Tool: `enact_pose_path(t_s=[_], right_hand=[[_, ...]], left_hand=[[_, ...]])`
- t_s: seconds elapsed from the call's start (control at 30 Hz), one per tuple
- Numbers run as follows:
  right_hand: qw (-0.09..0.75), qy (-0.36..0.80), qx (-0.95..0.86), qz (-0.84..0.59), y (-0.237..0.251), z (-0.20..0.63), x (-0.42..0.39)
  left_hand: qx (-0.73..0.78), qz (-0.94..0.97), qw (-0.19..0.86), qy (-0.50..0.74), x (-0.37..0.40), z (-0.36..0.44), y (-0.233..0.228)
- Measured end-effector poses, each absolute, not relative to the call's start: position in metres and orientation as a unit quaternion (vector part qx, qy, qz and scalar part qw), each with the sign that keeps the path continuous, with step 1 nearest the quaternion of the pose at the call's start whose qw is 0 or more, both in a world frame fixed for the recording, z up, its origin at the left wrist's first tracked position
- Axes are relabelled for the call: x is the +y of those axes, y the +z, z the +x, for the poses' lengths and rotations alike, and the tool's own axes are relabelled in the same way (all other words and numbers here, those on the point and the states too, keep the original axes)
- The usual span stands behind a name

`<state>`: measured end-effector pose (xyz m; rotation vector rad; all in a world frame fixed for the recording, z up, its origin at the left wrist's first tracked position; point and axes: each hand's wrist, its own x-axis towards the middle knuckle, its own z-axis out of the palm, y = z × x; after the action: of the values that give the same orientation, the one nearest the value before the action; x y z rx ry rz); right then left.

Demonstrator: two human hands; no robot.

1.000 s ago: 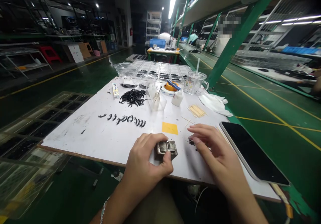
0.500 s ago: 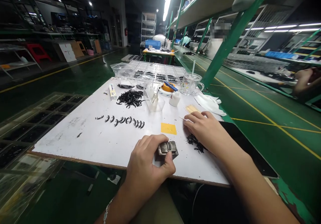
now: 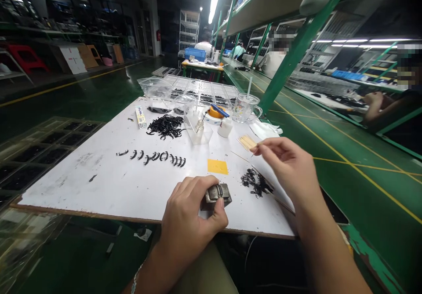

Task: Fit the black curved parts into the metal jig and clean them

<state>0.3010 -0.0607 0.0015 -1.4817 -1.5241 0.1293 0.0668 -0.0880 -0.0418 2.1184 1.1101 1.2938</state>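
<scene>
My left hand (image 3: 189, 215) grips a small grey metal block (image 3: 216, 195) near the front edge of the white board (image 3: 108, 184). My right hand (image 3: 286, 164) is raised above the board's right side, fingers pinched on a thin wooden stick (image 3: 255, 153). A bundle of the same sticks (image 3: 246, 142) lies just beyond it. A small heap of black bits (image 3: 255, 183) lies between my hands, next to a yellow square (image 3: 217, 166). A row of curved black parts (image 3: 151, 157) lies to the left, and a bigger pile of them (image 3: 165, 126) farther back.
A clear container (image 3: 198, 132), a white bottle (image 3: 226, 128), a tape roll (image 3: 215, 113) and a glass mug (image 3: 244, 107) stand at the back. Clear compartment trays (image 3: 201, 91) lie beyond, more trays (image 3: 49, 149) at left. A green post (image 3: 290, 56) rises at right, where other people work.
My right hand left the heap of black bits, moved back toward the stick bundle and lifted with a stick pinched in it. My left hand stayed on the metal block.
</scene>
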Motion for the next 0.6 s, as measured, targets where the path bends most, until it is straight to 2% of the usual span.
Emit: enact_pose_path(t_s=[0.03, 0.1, 0.2, 0.3, 0.37, 0.43, 0.53, 0.6], right_hand=[[0.559, 0.141, -0.567, -0.588, 0.004, 0.299, -0.064], [0.622, 0.271, -0.486, -0.551, 0.006, 0.294, -0.07], [0.633, 0.373, -0.429, -0.526, 0.007, 0.287, -0.083], [0.622, 0.405, -0.451, -0.495, 0.005, 0.285, -0.112], [0.568, 0.444, -0.506, -0.473, 0.002, 0.283, -0.141], [0.457, 0.512, -0.549, -0.477, -0.004, 0.278, -0.173], [0.275, 0.553, -0.524, -0.587, -0.03, 0.269, -0.213], [0.196, 0.578, -0.459, -0.646, -0.063, 0.267, -0.232]], left_hand=[[0.399, 0.763, 0.21, 0.463, -0.088, 0.066, -0.042], [0.403, 0.765, 0.213, 0.454, -0.089, 0.066, -0.043], [0.412, 0.762, 0.22, 0.448, -0.091, 0.066, -0.045], [0.419, 0.755, 0.218, 0.455, -0.092, 0.066, -0.048], [0.42, 0.754, 0.211, 0.459, -0.092, 0.066, -0.049], [0.419, 0.757, 0.198, 0.461, -0.092, 0.065, -0.05], [0.418, 0.765, 0.179, 0.455, -0.092, 0.063, -0.05], [0.42, 0.769, 0.177, 0.449, -0.093, 0.061, -0.049]])
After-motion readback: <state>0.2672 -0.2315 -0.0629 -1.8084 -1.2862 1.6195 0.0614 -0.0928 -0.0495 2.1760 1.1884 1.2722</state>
